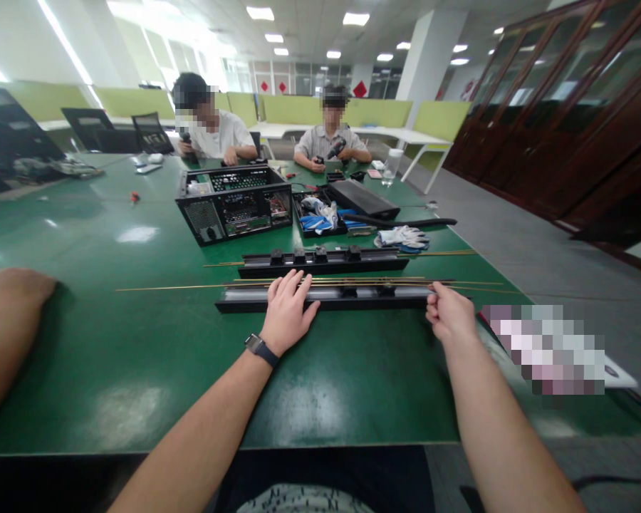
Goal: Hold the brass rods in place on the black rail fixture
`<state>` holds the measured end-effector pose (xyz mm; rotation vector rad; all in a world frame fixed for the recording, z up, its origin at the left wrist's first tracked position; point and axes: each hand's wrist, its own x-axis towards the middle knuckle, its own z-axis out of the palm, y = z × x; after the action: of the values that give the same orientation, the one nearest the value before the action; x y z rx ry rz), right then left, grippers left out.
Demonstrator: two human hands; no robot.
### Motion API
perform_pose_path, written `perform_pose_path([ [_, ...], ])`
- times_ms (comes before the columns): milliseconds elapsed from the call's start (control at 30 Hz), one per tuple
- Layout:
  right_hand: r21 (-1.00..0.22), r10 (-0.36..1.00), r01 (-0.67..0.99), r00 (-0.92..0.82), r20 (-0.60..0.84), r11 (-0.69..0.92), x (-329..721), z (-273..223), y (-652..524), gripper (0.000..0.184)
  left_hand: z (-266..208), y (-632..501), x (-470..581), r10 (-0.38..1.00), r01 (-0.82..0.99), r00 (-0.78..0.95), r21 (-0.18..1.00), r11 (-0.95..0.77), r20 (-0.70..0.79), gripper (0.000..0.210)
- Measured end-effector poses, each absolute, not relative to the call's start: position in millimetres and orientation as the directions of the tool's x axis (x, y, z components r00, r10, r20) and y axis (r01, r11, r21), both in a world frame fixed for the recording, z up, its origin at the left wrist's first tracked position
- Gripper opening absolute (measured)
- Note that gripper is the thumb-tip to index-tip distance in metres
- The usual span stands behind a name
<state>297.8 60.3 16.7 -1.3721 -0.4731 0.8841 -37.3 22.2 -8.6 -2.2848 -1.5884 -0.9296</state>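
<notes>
A long black track rail lies in front of me, with thin brass-coloured rods running along and past its ends. My left hand, a dark-banded watch on its wrist, rests over the rail with fingers stretched flat across the rods. At the rail's right end my right hand is closed in a pinch on a thin rod. Just beyond sits a second black rail with several small black blocks on it and more rods alongside.
Farther back stand an open computer case, a tray with gloves, a dark flat box and white-blue gloves. Two people sit across the green table. Another person's arm rests at left. A blurred package lies right.
</notes>
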Motion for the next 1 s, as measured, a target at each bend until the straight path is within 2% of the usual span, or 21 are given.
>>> perform_pose_path([
  [267,-0.969,0.772,-0.231,0.601,-0.209,-0.083,300.1,15.0,61.1,0.017,-8.2,21.5,-37.6,0.771,0.899,0.22,0.182,-0.398,0.598,0.052],
  [500,-0.969,0.837,-0.231,0.511,-0.195,-0.085,296.7,13.6,59.9,0.015,-8.7,22.1,-37.1,0.772,0.898,0.219,0.186,-0.399,0.597,0.053],
  [800,-0.967,0.772,-0.25,0.606,-0.191,-0.043,301.5,13.8,61.5,0.016,-7.8,21.8,-37.3,0.774,0.897,0.219,0.19,-0.4,0.594,0.052],
  [1000,-0.969,0.775,-0.239,0.602,-0.191,-0.054,302.3,11.7,62.9,0.015,-7.4,21.7,-37.0,0.774,0.898,0.219,0.188,-0.399,0.594,0.052],
])
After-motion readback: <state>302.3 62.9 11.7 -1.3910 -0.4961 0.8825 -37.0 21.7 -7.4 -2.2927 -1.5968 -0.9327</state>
